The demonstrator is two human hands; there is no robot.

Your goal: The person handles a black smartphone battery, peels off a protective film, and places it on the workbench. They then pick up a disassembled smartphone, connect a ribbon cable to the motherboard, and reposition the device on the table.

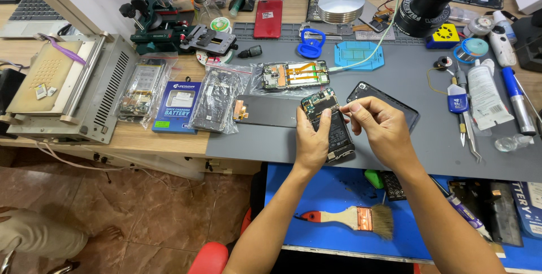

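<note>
Opened phone [333,130] with bare circuit board and battery, gripped along its edge by left hand [312,141], thumb across the face; right hand [379,124] fingers pinched together just above its top corner, contents unclear; light, stiff, fragile; likely best held by frame edges.

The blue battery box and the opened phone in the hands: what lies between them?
In the head view, between the battery box and the phone lie a bagged phone part and a dark screen panel.
</note>
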